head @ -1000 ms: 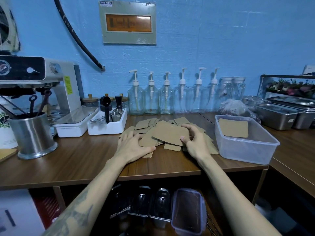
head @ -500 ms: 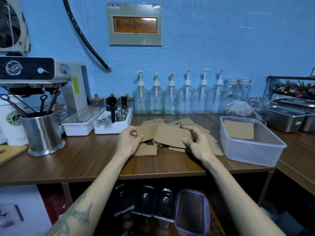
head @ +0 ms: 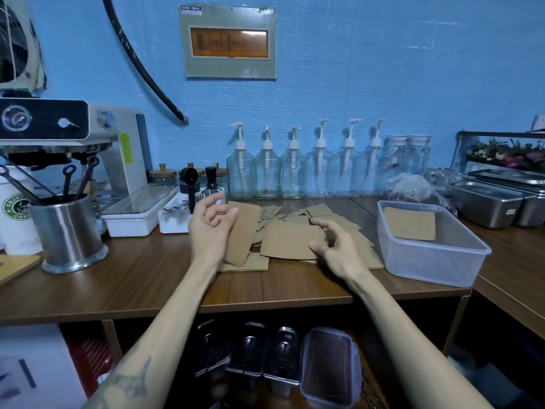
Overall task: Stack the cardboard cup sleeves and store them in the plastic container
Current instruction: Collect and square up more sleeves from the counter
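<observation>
The left hand [head: 211, 231] is up off the surface [head: 141, 278] with one cardboard sleeve [head: 242, 231] raised on end, well to the left of the plastic container [head: 436, 261]. The grip itself is hard to read: the thumb lies across the near face, the other fingers are blurred, and I cannot tell how firmly the piece is held. The right hand [head: 333, 246] sits lower, just left of the container, pinching the right edge of a wide flat sleeve [head: 290, 242] between thumb and curled fingers.

Under and behind both hands, a loose pile of sleeves [head: 321, 214] fans over the wood, left of the container and touching nothing of it that I can make out. Inside the container, one flat sleeve (or a thin stack, too flat to count) [head: 410, 222] already lies against the far wall.

This looks like the gathering step: pieces are being picked out of the scatter and brought together. The next move calls for laying the raised sleeve flat onto the one in the right hand, curved edges matched, so the stack squares up before it travels right into the container. Most of the pile is not yet sorted.
</observation>
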`<action>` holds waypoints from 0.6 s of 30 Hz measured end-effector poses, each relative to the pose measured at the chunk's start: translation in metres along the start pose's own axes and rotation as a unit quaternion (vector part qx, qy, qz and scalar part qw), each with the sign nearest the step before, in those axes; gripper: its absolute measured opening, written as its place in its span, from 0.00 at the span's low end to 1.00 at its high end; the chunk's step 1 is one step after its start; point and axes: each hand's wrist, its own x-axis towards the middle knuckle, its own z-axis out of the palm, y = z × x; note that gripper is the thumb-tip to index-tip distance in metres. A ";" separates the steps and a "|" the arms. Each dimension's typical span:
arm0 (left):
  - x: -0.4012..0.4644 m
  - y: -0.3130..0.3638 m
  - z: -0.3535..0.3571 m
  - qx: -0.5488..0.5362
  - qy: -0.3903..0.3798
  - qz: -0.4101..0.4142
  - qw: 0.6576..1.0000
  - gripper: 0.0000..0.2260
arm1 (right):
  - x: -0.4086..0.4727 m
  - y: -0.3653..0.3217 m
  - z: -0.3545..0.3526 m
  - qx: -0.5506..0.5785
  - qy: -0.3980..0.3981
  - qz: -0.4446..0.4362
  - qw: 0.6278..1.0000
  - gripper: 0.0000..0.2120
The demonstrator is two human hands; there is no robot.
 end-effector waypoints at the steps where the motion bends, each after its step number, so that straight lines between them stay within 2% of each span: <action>1: -0.002 -0.001 0.001 0.019 -0.037 0.009 0.999 0.16 | 0.000 0.001 0.000 0.001 -0.002 0.000 1.000 0.20; 4: -0.008 -0.011 0.004 0.123 -0.136 0.035 0.983 0.15 | 0.001 0.004 0.001 0.006 -0.009 -0.009 1.000 0.20; 6: -0.010 -0.017 0.004 0.210 -0.188 0.068 0.957 0.13 | 0.002 0.005 0.001 0.009 -0.011 -0.014 1.000 0.20; 9: -0.010 -0.019 0.004 0.234 -0.233 0.113 0.937 0.08 | 0.002 0.006 0.001 0.019 -0.026 -0.018 0.999 0.22; 11: -0.009 -0.020 0.003 0.242 -0.256 0.106 0.930 0.09 | 0.001 0.004 0.001 0.028 -0.040 -0.020 0.999 0.23; 14: -0.009 -0.023 0.003 0.280 -0.268 0.086 0.918 0.18 | 0.001 0.001 0.002 0.041 -0.068 -0.029 0.996 0.24; 18: -0.014 -0.022 0.007 0.299 -0.290 -0.001 0.909 0.39 | -0.001 -0.002 0.002 0.033 -0.094 -0.041 0.994 0.25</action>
